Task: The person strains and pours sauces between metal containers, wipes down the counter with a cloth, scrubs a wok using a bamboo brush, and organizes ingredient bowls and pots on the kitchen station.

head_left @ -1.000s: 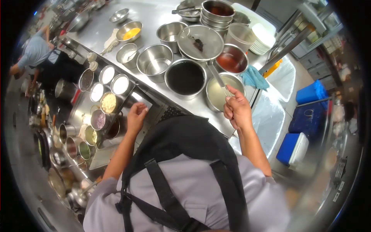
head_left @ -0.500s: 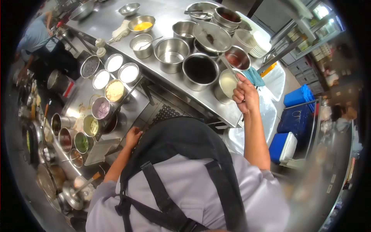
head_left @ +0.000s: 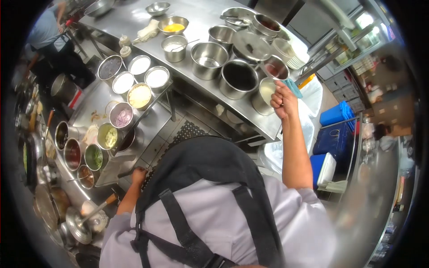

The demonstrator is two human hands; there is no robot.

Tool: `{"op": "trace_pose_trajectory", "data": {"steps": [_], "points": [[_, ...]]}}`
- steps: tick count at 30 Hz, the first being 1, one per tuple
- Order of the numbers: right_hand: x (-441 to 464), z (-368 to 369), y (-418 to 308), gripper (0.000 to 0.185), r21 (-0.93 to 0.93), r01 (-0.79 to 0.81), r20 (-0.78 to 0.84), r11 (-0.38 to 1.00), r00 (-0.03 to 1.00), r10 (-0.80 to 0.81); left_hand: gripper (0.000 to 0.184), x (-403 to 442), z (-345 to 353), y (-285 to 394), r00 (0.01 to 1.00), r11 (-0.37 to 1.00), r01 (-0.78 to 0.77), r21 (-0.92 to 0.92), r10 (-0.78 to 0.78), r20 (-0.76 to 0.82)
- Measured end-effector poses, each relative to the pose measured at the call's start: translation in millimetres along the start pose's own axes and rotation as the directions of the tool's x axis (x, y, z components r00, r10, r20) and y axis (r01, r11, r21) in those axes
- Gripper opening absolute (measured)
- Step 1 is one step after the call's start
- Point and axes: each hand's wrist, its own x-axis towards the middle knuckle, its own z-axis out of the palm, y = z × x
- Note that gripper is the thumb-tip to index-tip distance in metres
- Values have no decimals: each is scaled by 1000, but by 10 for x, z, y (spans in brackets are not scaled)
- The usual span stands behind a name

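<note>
My right hand (head_left: 284, 100) is closed round the handle of a round metal strainer (head_left: 252, 46) with dark residue in its mesh. The strainer lies over or just above pots on the steel table. Near it are a pot of dark liquid (head_left: 239, 77), a pot of pale liquid (head_left: 266, 91) and a pot of red liquid (head_left: 275, 68). Low at the left, my left hand (head_left: 139, 175) is beside a dark handle-like object at the edge of the lower counter; its fingers are too small and hidden to read.
Containers of white, yellow, purple and green ingredients stand on the left counter (head_left: 90, 106). A perforated ladle (head_left: 78, 224) lies lower left. Another person (head_left: 49, 38) stands at upper left. Blue bins (head_left: 331, 142) and a plastic-lined bin (head_left: 311, 96) are at right.
The view has shifted, so the pots appear farther right. My left hand has moved down and left, away from the steel table. My right hand still holds the strainer.
</note>
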Motion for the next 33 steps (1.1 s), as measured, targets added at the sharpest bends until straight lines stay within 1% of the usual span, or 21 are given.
{"op": "trace_pose_trajectory", "data": {"steps": [2, 4, 6, 11, 13, 17, 19, 20, 21, 22, 24, 26, 27, 28, 29, 30, 32, 33], "points": [[19, 5, 60, 28, -25, 13, -15, 1000, 1000, -13, 33, 51, 24, -11, 1000, 999, -26, -22, 26, -2], [24, 13, 117, 29, -46, 29, -38, 999, 999, -31, 30, 102, 96, 18, 997, 987, -69, -143, 65, -30], [14, 19, 168, 33, -96, 42, -49, 994, 998, -47, 30, 39, 66, 168, 997, 987, -71, -144, 68, -30], [52, 50, 199, 34, -111, 49, -67, 993, 996, -56, 31, -80, -42, 304, 996, 986, -89, -142, 90, 2], [34, 80, 201, 34, -119, 62, -80, 991, 994, -71, 30, -114, -66, 286, 998, 996, -69, -61, 69, 2], [-1, 71, 191, 32, -110, 80, -67, 991, 994, -88, 28, -113, -97, 124, 995, 990, -103, -101, 103, 1], [-10, 73, 206, 31, -118, 78, -57, 990, 995, -85, 28, -89, -93, 60, 996, 996, -88, -28, 87, -10], [-12, 42, 208, 32, -119, 74, -79, 990, 993, -84, 28, -63, -62, -7, 997, 997, -69, -38, 69, -23], [21, 1, 217, 33, -123, 66, -89, 990, 993, -78, 28, -31, -22, -71, 994, 994, -98, -47, 96, -45], [45, -55, 234, 38, -121, 72, -95, 990, 992, -83, 28, -20, 28, -147, 991, 991, -119, -59, 114, -75], [91, -214, 256, 43, -101, 67, -14, 993, 998, -69, 29, -55, 104, -193, 989, 995, -91, 41, 95, -116], [146, -356, 267, 44, -103, 54, -19, 993, 998, -56, 31, -288, 63, -60, 995, 993, -24, -118, 12, -101], [123, -352, 268, 42, -91, 51, -89, 995, 994, -59, 31, -401, 135, -70, 989, 988, -13, -156, -11, -149], [106, -349, 237, 42, -135, 37, -105, 990, 993, -52, 32, -502, 212, -86, 979, 982, -4, -190, -35, -199], [115, -441, 219, 42, -132, 58, -34, 990, 997, -63, 32, -630, 278, -79, 972, 965, 4, -261, -64, -224], [122, -468, 207, 43, -129, 67, -56, 989, 996, -74, 32, -751, 346, -50, 964, 945, 6, -327, -92, -248], [126, -455, 193, 43, -141, 97, 21, 985, 995, -95, 32, -1071, 313, 119, 954, 952, 26, -306, -115, -277], [71, -332, 203, 44, -190, 132, 46, 973, 991, -126, 32, -1179, 322, 138, 947, 937, 11, -349, -122, -298]]}}
